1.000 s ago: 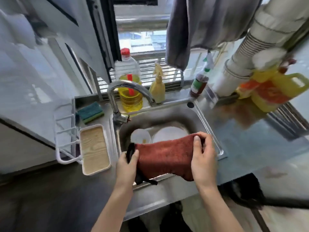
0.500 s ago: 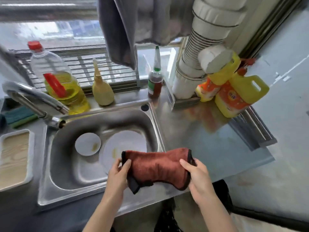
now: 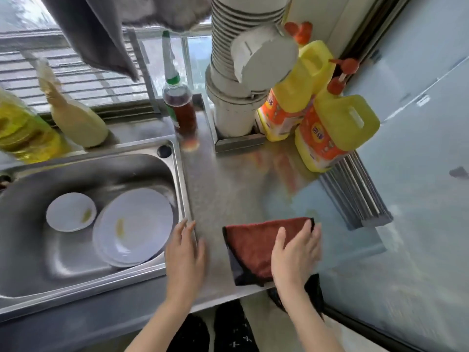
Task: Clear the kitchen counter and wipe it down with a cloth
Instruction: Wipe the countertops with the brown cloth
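1. My right hand point(image 3: 294, 255) lies flat on the cloth point(image 3: 251, 247), fingers straight and spread, pressing it onto the counter point(image 3: 236, 189).
2. My left hand point(image 3: 184, 252) is released, fingers straight, tips by the sink point(image 3: 181, 184) rim, gripping nothing.

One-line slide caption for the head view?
Right hand presses a red cloth on the steel counter; left hand open by the sink rim.

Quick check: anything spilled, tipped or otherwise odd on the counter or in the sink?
Nothing spilled or tipped. The small plate and the large plate in the sink both carry yellowish smears. The red cloth under the right hand has its near corner folded, dark backing showing.
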The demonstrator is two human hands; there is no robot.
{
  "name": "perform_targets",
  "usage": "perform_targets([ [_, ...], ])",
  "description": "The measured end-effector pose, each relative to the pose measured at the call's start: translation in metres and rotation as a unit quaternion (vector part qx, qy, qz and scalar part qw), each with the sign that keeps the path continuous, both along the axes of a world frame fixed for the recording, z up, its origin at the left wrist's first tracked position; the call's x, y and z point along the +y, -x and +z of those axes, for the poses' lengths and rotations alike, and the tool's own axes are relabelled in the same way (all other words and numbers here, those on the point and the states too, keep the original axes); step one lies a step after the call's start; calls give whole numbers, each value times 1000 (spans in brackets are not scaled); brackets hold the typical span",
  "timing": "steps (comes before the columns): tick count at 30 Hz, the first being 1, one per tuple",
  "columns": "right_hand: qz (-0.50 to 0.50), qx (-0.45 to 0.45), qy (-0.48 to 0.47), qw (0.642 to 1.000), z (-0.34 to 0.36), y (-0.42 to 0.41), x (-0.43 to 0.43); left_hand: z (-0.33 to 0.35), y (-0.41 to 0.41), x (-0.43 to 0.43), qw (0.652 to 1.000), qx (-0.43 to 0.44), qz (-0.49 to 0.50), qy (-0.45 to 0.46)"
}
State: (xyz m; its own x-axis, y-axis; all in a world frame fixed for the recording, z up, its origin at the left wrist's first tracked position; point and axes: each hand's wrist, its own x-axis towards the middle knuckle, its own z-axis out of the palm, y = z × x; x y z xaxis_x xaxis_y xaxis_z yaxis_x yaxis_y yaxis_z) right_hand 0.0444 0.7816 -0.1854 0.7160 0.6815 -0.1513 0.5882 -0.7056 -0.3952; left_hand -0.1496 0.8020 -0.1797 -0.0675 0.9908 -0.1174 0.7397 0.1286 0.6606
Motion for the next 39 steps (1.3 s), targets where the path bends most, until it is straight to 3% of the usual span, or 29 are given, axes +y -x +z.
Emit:
perform_targets([
  [2, 47, 15, 86, 995, -27, 25, 0, -22, -3, 8, 996, 88, -21, 12],
  [5, 109, -7, 126, 986, -51, 39, 4, -49, -9, 19, 990, 136, -28, 37],
  [10, 250, -104, 136, 953, -59, -54, 22, -67, -15, 31, 983, 177, -28, 42],
  [13, 193, -100, 126, 968, -56, -79, 44, -66, -16, 31, 986, 160, -26, 37],
  [15, 125, -65, 87, 986, -52, -39, 54, -65, -14, 31, 991, 129, -23, 24],
  [16, 144, -55, 72, 985, -50, -10, 54, -65, -13, 32, 994, 111, -23, 12],
  [20, 418, -34, 77, 904, -45, 37, 36, -62, -2, 36, 998, 65, -19, -15],
  [24, 510, -37, 86, 855, -43, -43, 43, -63, 8, 53, 994, 105, -23, -22],
  [26, 453, -22, 125, 882, -39, -63, 51, -66, 6, 62, 994, 108, -3, -2],
  [29, 207, 23, 102, 973, -41, -41, 60, -67, 1, 66, 994, 110, 11, 10],
  [30, 154, 8, 105, 982, -46, -27, 64, -69, 1, 66, 993, 116, 10, 10],
  [32, 148, -45, 99, 983, -56, 2, 75, -71, 1, 65, 992, 125, 15, 15],
  [35, 272, -80, 71, 956, -62, 25, 100, -73, 0, 66, 991, 130, 26, 16],
  [39, 486, -96, 54, 867, -66, 17, 121, -73, 0, 66, 990, 139, 26, 13],
])
